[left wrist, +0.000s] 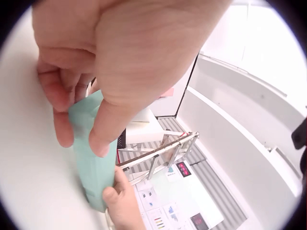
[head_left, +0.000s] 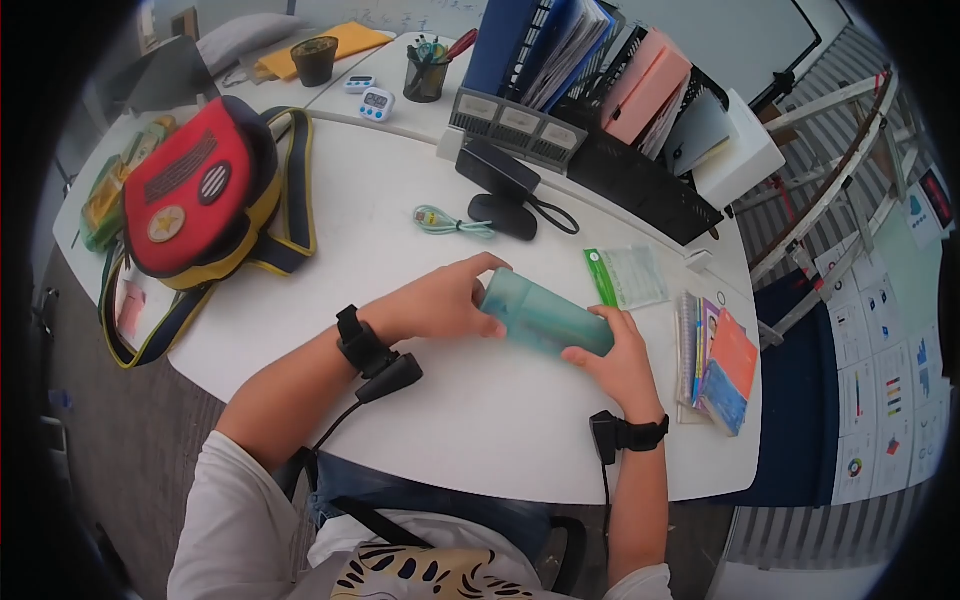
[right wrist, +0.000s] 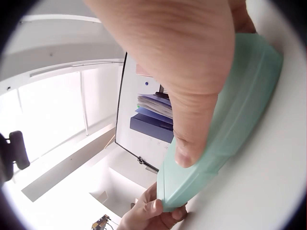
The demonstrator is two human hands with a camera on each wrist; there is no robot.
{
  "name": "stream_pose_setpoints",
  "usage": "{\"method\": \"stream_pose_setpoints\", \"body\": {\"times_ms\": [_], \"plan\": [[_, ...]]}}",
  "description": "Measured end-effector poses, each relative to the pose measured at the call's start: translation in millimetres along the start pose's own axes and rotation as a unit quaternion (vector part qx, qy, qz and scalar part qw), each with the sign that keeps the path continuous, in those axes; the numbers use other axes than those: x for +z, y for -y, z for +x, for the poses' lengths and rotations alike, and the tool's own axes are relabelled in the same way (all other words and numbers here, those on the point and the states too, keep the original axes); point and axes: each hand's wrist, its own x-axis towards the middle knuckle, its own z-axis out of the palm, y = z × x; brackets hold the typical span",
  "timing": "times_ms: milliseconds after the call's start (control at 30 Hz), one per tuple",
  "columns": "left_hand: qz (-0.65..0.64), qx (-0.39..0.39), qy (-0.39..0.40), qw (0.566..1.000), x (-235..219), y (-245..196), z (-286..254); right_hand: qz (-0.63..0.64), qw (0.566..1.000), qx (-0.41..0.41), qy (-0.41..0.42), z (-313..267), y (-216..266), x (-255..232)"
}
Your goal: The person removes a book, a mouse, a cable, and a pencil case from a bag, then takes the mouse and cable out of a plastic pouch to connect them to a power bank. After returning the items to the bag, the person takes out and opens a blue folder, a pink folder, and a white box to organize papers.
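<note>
A long, translucent teal plastic pencil case (head_left: 545, 312) lies across the front middle of the white table (head_left: 400, 400), tilted a little down to the right in the head view. My left hand (head_left: 438, 300) grips its left end, thumb on the near side and fingers around the far side. At the opposite end my right hand (head_left: 622, 368) holds it between thumb and fingers. The left wrist view has the case (left wrist: 93, 165) running from my left thumb to my right hand. In the right wrist view a seam runs along the case (right wrist: 240, 110).
A red backpack (head_left: 205, 190) sits at the left. Behind the case are a coiled cable (head_left: 450, 222) and a black pouch (head_left: 503, 216). To the right lie a green-edged packet (head_left: 625, 277) and several notebooks (head_left: 728, 370). File holders (head_left: 620, 160) line the back.
</note>
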Motion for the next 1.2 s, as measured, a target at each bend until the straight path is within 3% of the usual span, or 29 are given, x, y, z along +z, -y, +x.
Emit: {"method": "stream_pose_setpoints", "body": {"times_ms": [67, 167, 233, 267, 300, 367, 400, 433, 467, 533, 567, 633, 700, 767, 833, 900, 933, 967, 1033, 1100, 1167, 1200], "plan": [[-0.034, -0.015, 0.037, 0.999, -7, 5, 1, 0.025, 1.0, -0.01, 0.0, 0, 3, 2], [-0.056, -0.004, 0.011, 0.998, -17, 6, -3, -0.005, 1.0, -0.002, 0.017, -1, 10, 2], [-0.09, 0.003, -0.039, 0.995, -27, -8, -10, 0.234, 0.963, 0.064, 0.119, 1, 5, 10], [-0.121, 0.014, -0.073, 0.99, -35, -15, -17, 0.242, 0.964, -0.032, 0.108, 1, 6, 22], [-0.113, 0.007, -0.079, 0.99, -43, -19, -28, 0.251, 0.961, -0.038, 0.111, 3, 5, 28], [-0.04, 0.069, -0.084, 0.993, -56, -23, -55, 0.319, 0.924, 0.063, 0.203, -4, 24, 28], [0.057, 0.128, -0.105, 0.984, -68, -19, -73, 0.327, 0.92, 0.06, 0.206, -4, 26, 30], [0.106, 0.119, -0.145, 0.977, -77, -18, -93, 0.332, 0.915, 0.077, 0.215, -1, 26, 30], [0.217, 0.138, -0.194, 0.947, -88, -17, -115, 0.337, 0.91, 0.094, 0.223, 0, 28, 32], [0.409, 0.071, -0.292, 0.862, -116, -8, -159, 0.355, 0.903, 0.126, 0.207, 2, 44, 29], [0.47, 0.02, -0.315, 0.824, -129, -3, -181, 0.365, 0.897, 0.165, 0.187, 3, 50, 30], [0.564, -0.133, -0.356, 0.733, -151, 24, -223, 0.377, 0.894, 0.164, 0.177, 8, 53, 37], [0.571, -0.118, -0.369, 0.724, -179, 33, -255, 0.4, 0.881, 0.153, 0.2, 13, 54, 43], [0.492, -0.14, -0.388, 0.767, -202, 37, -276, 0.454, 0.846, 0.165, 0.224, 16, 70, 57], [0.505, -0.152, -0.388, 0.756, -218, 35, -287, 0.498, 0.818, 0.13, 0.257, 24, 102, 65], [0.305, -0.17, -0.514, 0.784, -231, 31, -290, 0.483, 0.822, 0.103, 0.284, 34, 140, 72], [0.339, -0.08, -0.56, 0.751, -252, 59, -298, 0.487, 0.807, 0.069, 0.328, 40, 162, 73], [0.34, -0.083, -0.562, 0.75, -261, 64, -296, 0.488, 0.789, 0.035, 0.371, 46, 184, 75], [0.131, -0.03, -0.611, 0.78, -270, 66, -293, 0.495, 0.765, -0.011, 0.411, 59, 226, 82], [0.114, 0.015, -0.609, 0.785, -263, 57, -288, 0.487, 0.761, -0.053, 0.426, 75, 267, 92], [0.18, -0.007, -0.595, 0.784, -268, 62, -292, 0.494, 0.734, -0.103, 0.454, 100, 302, 115], [0.166, -0.042, -0.58, 0.796, -274, 69, -299, 0.485, 0.743, -0.108, 0.449, 111, 320, 129]]}}
